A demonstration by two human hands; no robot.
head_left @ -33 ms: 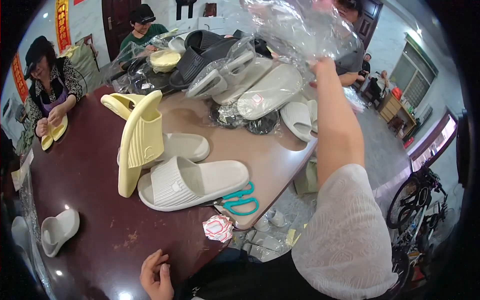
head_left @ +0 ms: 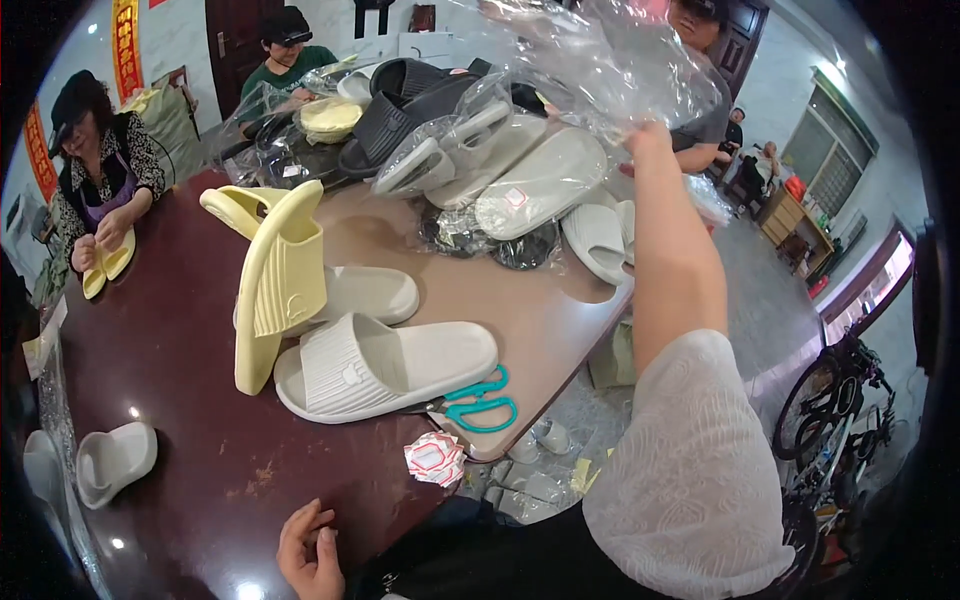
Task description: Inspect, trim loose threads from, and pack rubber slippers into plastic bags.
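Observation:
My right arm reaches to the far side of the table, where my right hand [head_left: 645,142] grips a clear plastic bag [head_left: 620,75]; its fingers are partly hidden by the plastic. Resting at the table's near edge, my left hand [head_left: 312,555] is loosely curled with its thumb apart and holds nothing. Between the hands lies a light grey slipper [head_left: 430,358], with teal-handled scissors [head_left: 482,412] against its side. A yellow pair of slippers [head_left: 283,290] leans over a second grey slipper [head_left: 375,293]. A small stack of red-and-white labels [head_left: 435,458] sits near the edge.
A heap of bagged slippers [head_left: 540,185], grey, black and yellow, fills the table's far side. Another slipper [head_left: 117,463] lies at the left. A co-worker [head_left: 100,180] handles yellow slippers; other people sit beyond. Bicycles [head_left: 835,420] stand at the right.
The plastic bag's folds have shifted slightly. The slipper at the far left has turned a little. My hands have barely moved.

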